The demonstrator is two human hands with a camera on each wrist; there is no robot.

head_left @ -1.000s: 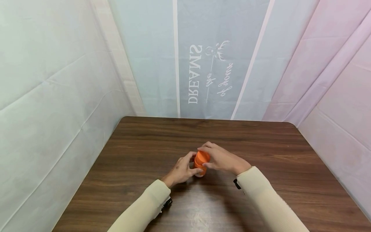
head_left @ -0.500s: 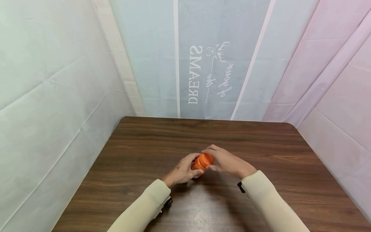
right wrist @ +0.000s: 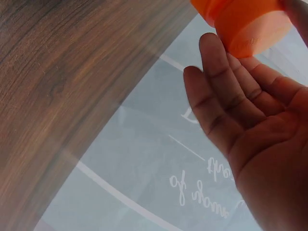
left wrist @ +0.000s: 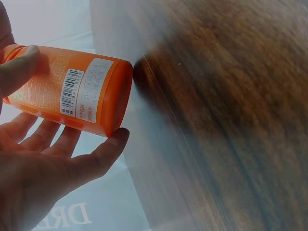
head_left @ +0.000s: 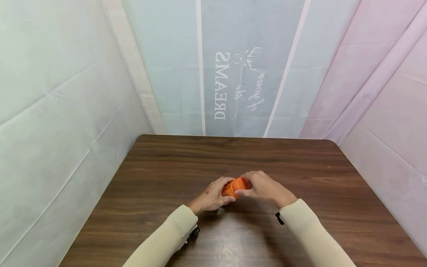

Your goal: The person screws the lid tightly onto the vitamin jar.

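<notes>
An orange plastic bottle [head_left: 228, 191] is held tilted over the table, its orange lid [head_left: 241, 183] leaning to the right. My left hand [head_left: 211, 195] grips the bottle's body, thumb on one side and fingers on the other. A printed label [left wrist: 79, 91] with a barcode shows in the left wrist view. With thumb and fingers, my right hand [head_left: 267, 190] holds the lid from the right. In the right wrist view the thumb is mostly cut off by the frame, and fingers [right wrist: 216, 67] lie along the lid's rim. The lid still sits on the bottle's neck.
A dark wood-grain table [head_left: 173, 159] lies under both hands. Behind it hangs a pale blue cloth [head_left: 180, 74] with mirrored white lettering. White cloth walls [head_left: 66, 111] stand along the left and right sides.
The bottle has gone from nearly upright to tilted, its lid swinging to the right. My right hand has moved slightly right and down with the lid; the left hand keeps its hold.
</notes>
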